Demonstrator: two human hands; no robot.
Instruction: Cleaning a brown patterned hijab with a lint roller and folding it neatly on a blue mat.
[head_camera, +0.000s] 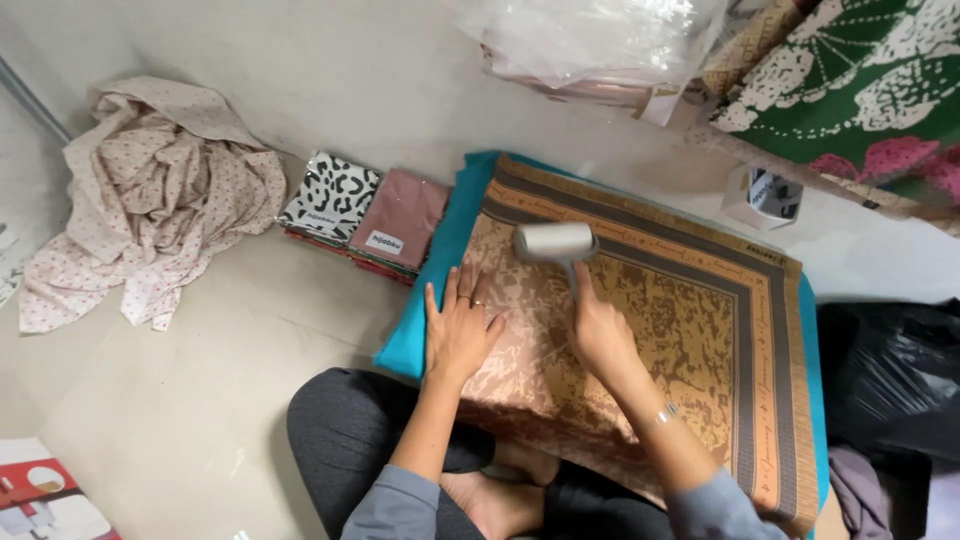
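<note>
Head view: a person sat cross-legged on a pale floor, looking down at a patterned scarf spread over a teal pad.
Right hand: the right hand (598, 330) was closed around the handle of a lint roller (555, 243), fingers wrapped fully about it.
Lint roller: its pale grey drum lay on the scarf's upper left part, just inside the grey border stripes.
Left hand: the left hand (458, 325) was pressed flat and open on the scarf, fingers spread, grasping nothing; a ring showed on one finger.
Scarf: the brown and tan scarf (690, 330) had a marbled middle, grey and orange border bands and a fringed edge; its near edge reached the person's legs.
Teal pad: the teal pad (440, 280) showed beyond the scarf at the left and right edges.
Packages: two flat wrapped packets lay side by side left of the pad, one black-and-white spotted packet (330, 197) and one dusty pink packet (403, 222), each with a small white rectangular label near its lower edge.
Box: a small white box (762, 197) with dark print stood beyond the scarf's far right corner.
Plastic: a clear plastic bag (590, 40) of folded cloth lay at the top.
Loose cloth: a crumpled cream dotted cloth (150, 190) lay heaped at far left.
Black bag: a black plastic bag (890, 380) sat at right; its contents could not be seen.
</note>
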